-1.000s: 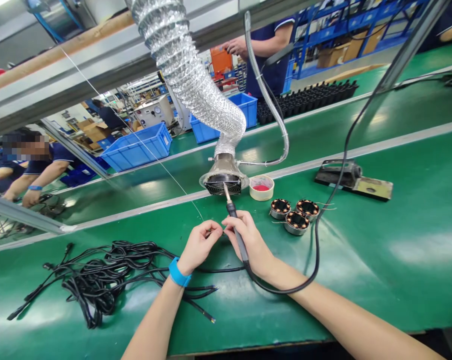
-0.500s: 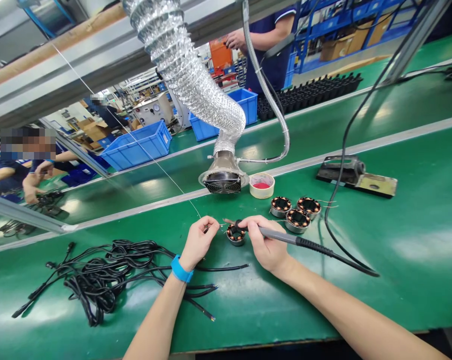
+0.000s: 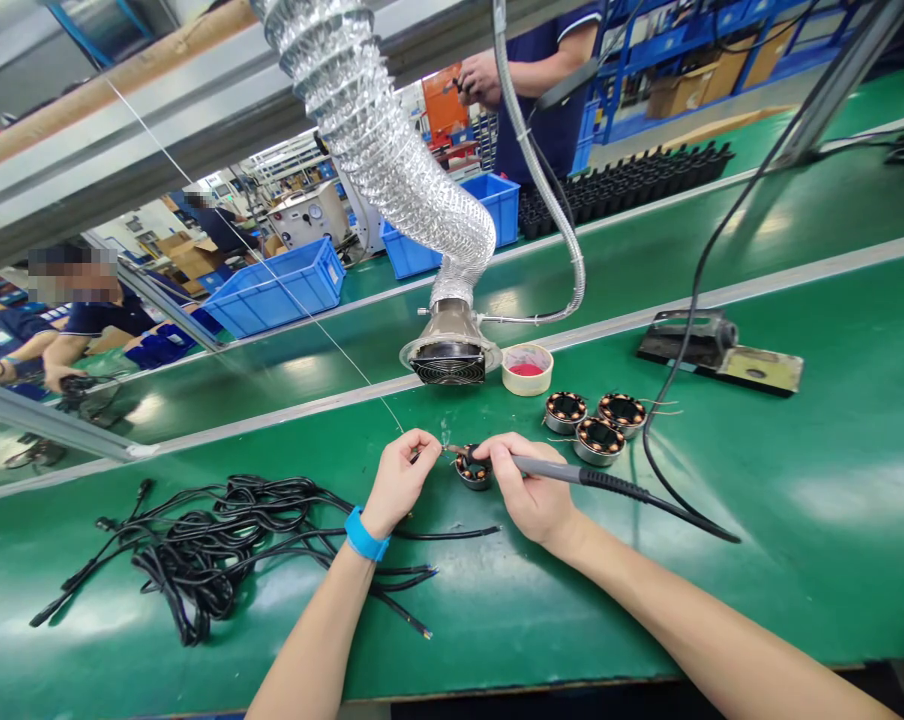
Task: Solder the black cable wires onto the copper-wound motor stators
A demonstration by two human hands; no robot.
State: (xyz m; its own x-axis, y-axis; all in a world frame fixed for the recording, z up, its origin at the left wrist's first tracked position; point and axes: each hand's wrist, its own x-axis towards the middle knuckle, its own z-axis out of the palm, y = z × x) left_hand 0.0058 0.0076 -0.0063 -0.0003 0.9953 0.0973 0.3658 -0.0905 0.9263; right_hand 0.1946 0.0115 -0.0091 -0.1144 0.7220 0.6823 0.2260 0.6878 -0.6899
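My right hand (image 3: 533, 488) grips a grey soldering iron (image 3: 553, 468); its tip points left, over the near motor coil ring (image 3: 474, 472), and meets a thin wire end close to my left fingers. A little smoke rises there. My left hand (image 3: 402, 480), with a blue band at the wrist, is pinched at the left of that ring. A thin solder strand (image 3: 332, 342) runs down from the upper left to these fingers; what exactly they hold is too small to tell. Three more coil rings (image 3: 599, 440) sit to the right.
Black cables (image 3: 212, 550) lie on the green bench at left, their stripped ends under my left wrist. A fume duct (image 3: 452, 345) hangs ahead, beside a tape roll (image 3: 527, 370). An iron stand (image 3: 718, 350) is at right. People work beyond the bench.
The iron's tip has moved slightly left and down onto the wire end by my left fingers, and smoke has appeared. A person at far left has shifted position.
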